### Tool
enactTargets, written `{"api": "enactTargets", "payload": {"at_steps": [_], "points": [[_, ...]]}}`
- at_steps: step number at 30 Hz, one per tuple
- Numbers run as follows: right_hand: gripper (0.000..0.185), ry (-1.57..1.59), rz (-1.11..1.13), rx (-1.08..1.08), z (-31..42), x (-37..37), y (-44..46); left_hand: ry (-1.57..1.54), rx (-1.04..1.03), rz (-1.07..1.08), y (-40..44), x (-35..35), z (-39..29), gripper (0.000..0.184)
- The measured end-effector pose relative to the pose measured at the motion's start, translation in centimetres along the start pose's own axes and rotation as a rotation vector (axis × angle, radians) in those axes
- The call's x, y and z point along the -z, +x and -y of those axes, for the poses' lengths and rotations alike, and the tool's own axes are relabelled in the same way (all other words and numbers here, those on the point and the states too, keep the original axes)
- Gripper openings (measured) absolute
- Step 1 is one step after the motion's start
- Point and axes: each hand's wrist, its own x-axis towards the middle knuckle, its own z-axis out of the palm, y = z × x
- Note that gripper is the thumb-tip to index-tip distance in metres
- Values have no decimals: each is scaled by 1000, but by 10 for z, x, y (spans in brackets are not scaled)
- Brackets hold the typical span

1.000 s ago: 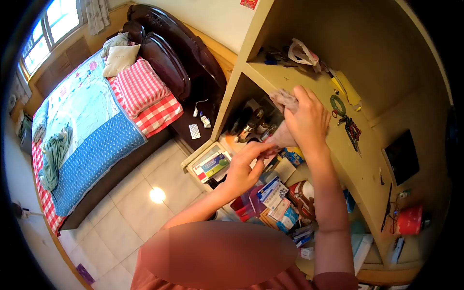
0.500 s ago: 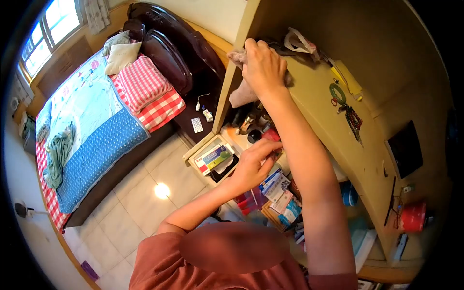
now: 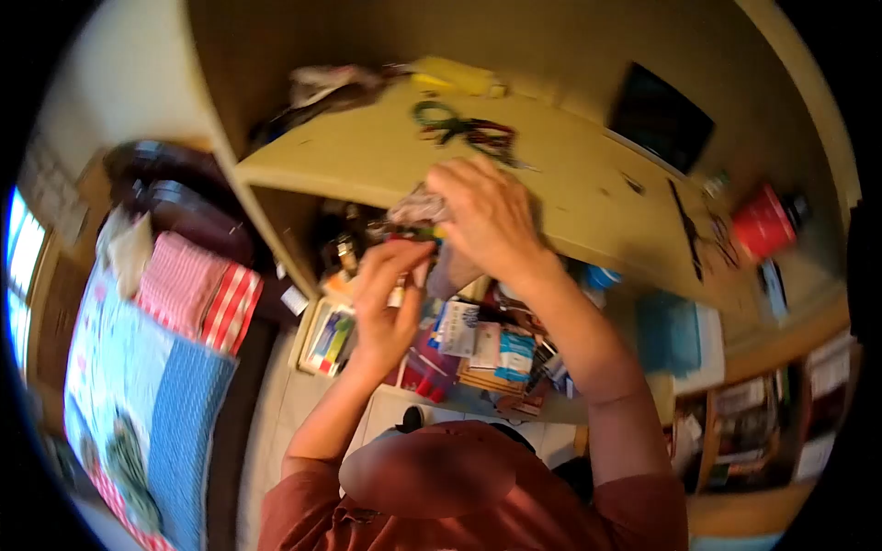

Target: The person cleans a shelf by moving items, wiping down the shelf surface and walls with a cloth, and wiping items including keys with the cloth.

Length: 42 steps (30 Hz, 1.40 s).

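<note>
My right hand (image 3: 487, 216) is closed around a greyish-pink cloth (image 3: 418, 206), just in front of the edge of the yellowish shelf (image 3: 570, 197). Part of the cloth hangs below the hand. Left of it, my left hand (image 3: 386, 294) is raised with curled fingers over the cluttered compartment under the shelf; blur hides what its fingers hold, if anything. Below the hands lie a white-and-blue box (image 3: 457, 329), a blue packet (image 3: 515, 356) and other small packages. Dark little bottles (image 3: 345, 253) stand behind my left hand.
On the shelf are a green loop with beaded strands (image 3: 436, 119), a yellow object (image 3: 459, 75), a dark screen (image 3: 660, 118) and a red container (image 3: 764, 223). A small bin of boxes (image 3: 326, 340) sits at left, near a bed (image 3: 184, 395). Books (image 3: 749, 432) fill shelves at right.
The view has turned to the right. My right hand has brought the cloth from the shelf's left upright to the middle of its front edge. My left hand is now left of the cloth.
</note>
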Motion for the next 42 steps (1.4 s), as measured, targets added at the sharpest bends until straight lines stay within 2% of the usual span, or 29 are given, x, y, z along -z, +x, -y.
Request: {"api": "enactTargets", "payload": {"at_steps": [3, 5, 8, 11, 13, 15, 25, 27, 30, 33, 34, 37, 40, 42], "points": [[28, 0, -75, -37, -19, 22, -33, 150, -196, -60, 17, -29, -13, 45], [23, 2, -71, -66, -32, 35, -52, 109, -198, -29, 21, -47, -21, 48], [29, -41, -98, -72, -51, 55, -81, 137, -252, 18, 28, -78, -34, 50], [24, -64, -170, -49, -69, 69, -110, 223, -344, 55, 33, -107, -51, 47], [19, -80, -202, -80, -80, 80, -128, 272, -438, 82, 33, -123, -61, 49], [4, -84, -227, -51, -87, 91, -144, 267, -473, 103, 31, -138, -67, 51], [10, -263, -277, -142, -126, 137, -222, 283, -453, 247, 25, -196, -89, 48], [19, -332, -296, -136, -131, 153, -235, 274, -436, 255, 24, -205, -91, 45], [11, -398, -337, -153, -149, 160, -262, 233, -388, 275, 23, -214, -91, 36], [17, -481, -369, -159, -166, 172, -288, 252, -383, 342, 23, -219, -90, 31], [17, -475, -369, -158, -171, 177, -297, 259, -394, 302, 22, -222, -90, 28], [21, -556, -373, -245, -185, 194, -326, 272, -404, 282, 22, -223, -89, 28], [17, -575, -468, -341, -201, 206, -359, 276, -367, 305, 21, -224, -87, 27], [18, -492, -628, -518, -210, 208, -373, 282, -361, 303, 21, -224, -88, 27]]}}
